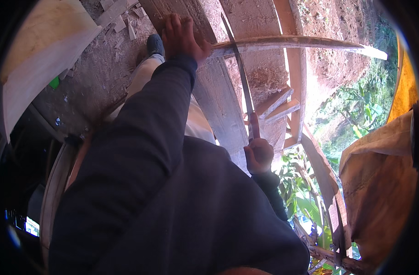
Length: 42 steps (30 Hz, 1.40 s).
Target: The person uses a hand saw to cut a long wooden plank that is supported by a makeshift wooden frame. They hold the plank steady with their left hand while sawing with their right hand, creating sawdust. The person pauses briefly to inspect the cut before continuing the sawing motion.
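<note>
My left hand (184, 40) lies palm down on a wide grey plank (214, 87), fingers spread. Its thumb side meets the end of a narrow wooden strip (282, 42), which reaches across to the right; whether the strip runs on under the palm is hidden. My right hand (260, 155), nearer to me, is wrapped round the handle of a handsaw (243, 75), index finger stretched along it. The long thin blade points away from me and crosses the strip a little right of my left hand.
More boards (294, 68) form a wooden frame beyond the plank, with short wooden pieces (278, 105) crossing there. A pale curved sheet (44, 50) stands at the left. Wood scraps (120, 24) litter the ground. An orange-brown tarp (381, 192) hangs at the right beside green plants (363, 110).
</note>
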Available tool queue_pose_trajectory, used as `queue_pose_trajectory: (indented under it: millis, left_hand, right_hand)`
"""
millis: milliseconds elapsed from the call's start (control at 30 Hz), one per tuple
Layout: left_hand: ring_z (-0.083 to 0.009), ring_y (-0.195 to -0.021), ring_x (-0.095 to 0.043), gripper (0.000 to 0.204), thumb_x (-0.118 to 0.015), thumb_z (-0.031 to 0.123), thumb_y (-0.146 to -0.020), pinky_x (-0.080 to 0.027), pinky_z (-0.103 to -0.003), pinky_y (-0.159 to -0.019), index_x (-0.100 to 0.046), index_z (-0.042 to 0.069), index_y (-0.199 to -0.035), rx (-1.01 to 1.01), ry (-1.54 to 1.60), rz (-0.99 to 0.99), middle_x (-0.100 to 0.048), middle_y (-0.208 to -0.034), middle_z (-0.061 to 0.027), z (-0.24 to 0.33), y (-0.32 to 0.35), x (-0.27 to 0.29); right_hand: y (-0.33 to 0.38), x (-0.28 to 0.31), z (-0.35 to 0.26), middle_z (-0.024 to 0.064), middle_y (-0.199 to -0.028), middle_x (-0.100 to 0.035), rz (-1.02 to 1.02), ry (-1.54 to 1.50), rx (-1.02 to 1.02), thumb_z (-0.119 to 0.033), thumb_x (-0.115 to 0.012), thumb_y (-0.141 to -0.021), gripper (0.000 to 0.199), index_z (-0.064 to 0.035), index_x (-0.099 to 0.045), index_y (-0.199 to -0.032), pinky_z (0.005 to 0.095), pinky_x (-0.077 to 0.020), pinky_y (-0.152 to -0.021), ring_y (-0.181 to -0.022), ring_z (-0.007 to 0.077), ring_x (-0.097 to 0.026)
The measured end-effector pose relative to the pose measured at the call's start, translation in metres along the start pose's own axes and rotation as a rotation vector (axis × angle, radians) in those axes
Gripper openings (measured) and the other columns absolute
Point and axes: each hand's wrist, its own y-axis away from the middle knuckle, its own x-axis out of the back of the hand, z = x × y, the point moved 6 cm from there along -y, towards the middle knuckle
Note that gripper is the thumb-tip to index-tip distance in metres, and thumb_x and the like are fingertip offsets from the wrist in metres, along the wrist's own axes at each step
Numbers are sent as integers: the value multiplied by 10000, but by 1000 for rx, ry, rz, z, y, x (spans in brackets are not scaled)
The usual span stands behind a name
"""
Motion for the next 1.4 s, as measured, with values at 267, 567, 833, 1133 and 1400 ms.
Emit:
queue_pose_trajectory:
  millis: [267, 567, 833, 1133, 1400]
  left_hand:
    - [-434, -1575, -255, 825, -730, 438, -774, -262, -609, -1242, -526, 96, -1496, -20, 6, -22, -348, -1634, -265, 9, -2, -1]
    - [-455, -1560, -296, 776, -708, 422, -794, -315, -598, -1223, -529, 116, -1484, 6, 9, -24, -374, -1628, -270, 9, -1, 14]
    - [-450, -1554, -311, 767, -666, 442, -806, -300, -590, -1237, -542, 101, -1482, -31, -24, -13, -387, -1616, -282, 22, -2, 5]
    - [-472, -1545, -311, 743, -682, 411, -817, -322, -623, -1215, -528, 98, -1473, -51, 42, 27, -399, -1608, -289, 10, 4, 13]
    - [-492, -1537, -325, 842, -691, 447, -717, -294, -617, -1245, -574, -1, -1420, -63, -7, 50, -426, -1586, -320, 19, -3, 11]
  right_hand:
    - [-200, -21, 3, 213, -1599, -508, 219, -354, -118, 130, -611, -971, 181, -32, -568, -1042, 223, -434, -828, -918, 41, -537]
    - [1, 4, -14, 364, -1619, -384, 96, -386, -193, 90, -645, -957, 204, -64, -563, -1062, 263, -415, -814, -880, 79, -529]
    - [-189, -25, 9, 45, -1049, -650, 347, -475, 43, 100, -662, -980, 169, -33, -592, -1057, 224, -457, -874, -970, 74, -606]
    - [14, 15, 17, 306, -1371, -564, 45, -202, -162, 91, -663, -920, 179, -41, -585, -1013, 261, -445, -749, -799, 73, -555]
    - [-162, -19, 18, 94, -1109, -719, 246, -533, -15, 103, -629, -992, 127, -21, -604, -997, 184, -411, -774, -902, 10, -528]
